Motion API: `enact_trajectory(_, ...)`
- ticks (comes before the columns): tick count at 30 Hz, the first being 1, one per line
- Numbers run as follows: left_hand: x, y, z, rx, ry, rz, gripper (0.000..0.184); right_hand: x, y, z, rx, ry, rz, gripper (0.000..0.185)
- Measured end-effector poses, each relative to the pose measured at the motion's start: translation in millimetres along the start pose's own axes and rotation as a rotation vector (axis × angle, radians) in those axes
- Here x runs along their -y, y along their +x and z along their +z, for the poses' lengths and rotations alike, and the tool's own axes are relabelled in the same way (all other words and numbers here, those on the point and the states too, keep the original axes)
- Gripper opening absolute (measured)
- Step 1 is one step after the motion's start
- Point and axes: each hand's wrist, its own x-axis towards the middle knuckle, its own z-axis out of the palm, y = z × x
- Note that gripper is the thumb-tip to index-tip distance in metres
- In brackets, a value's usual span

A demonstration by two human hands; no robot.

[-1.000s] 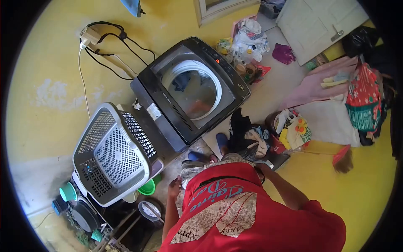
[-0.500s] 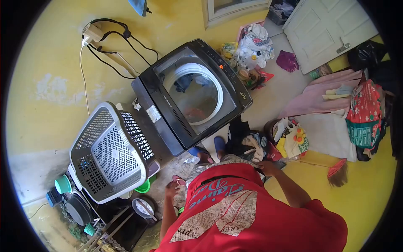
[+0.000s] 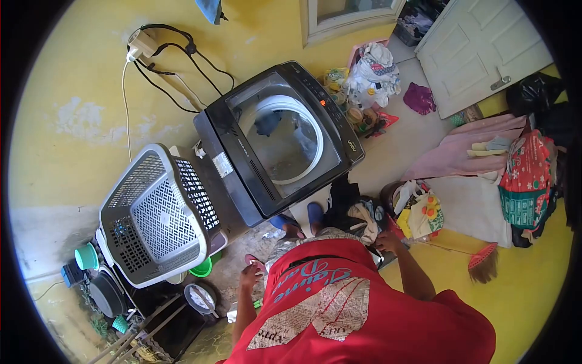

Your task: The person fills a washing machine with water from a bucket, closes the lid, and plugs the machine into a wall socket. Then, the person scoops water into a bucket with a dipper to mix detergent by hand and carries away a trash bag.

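My left hand (image 3: 250, 276) hangs at my left side, fingers loosely apart, with nothing in it. Beside my right hip, close to the patterned shorts (image 3: 339, 233), is my right hand (image 3: 387, 242); its fingers are loosely bent and no held thing shows. In front of me stands a black top-loading washing machine (image 3: 239, 159) with its clear lid down and a red light on its panel. Through the lid, a dark blue garment (image 3: 267, 124) and wet laundry show in the drum. A grey laundry basket (image 3: 203, 233) sits left of the machine, with no laundry visible inside.
A clothes pile (image 3: 364, 217) and a bag (image 3: 427, 218) lie near my right foot. A broom (image 3: 483, 262) is at the right. Basins (image 3: 109, 296) and a pail (image 3: 200, 299) stand lower left. Cables (image 3: 193, 48) hang on the wall behind the machine.
The laundry in the drum has shifted position. My view has moved slightly, and my left hand's fingers are a little more bent. My right hand stays by my hip.
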Motion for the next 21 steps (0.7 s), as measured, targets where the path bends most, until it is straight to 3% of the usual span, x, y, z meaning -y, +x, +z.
enact_trajectory(2, 5.3, 5.3, 0.9, 0.011, -0.008, -0.011, 0.056, 12.5, -1.3, -4.2, -0.03, 0.189, 0.17, 0.033)
enact_trajectory(4, 1.7, 4.2, 3.4, -0.006, -0.007, 0.011, 0.056, 72.6, -1.3, -4.9, -0.148, 0.469, 0.642, 0.035)
enact_trajectory(21, -30.6, 12.5, 22.4, -0.004, -0.026, 0.063, 0.044, 131.5, 24.1, -15.9, -0.251, 0.47, 0.563, 0.032)
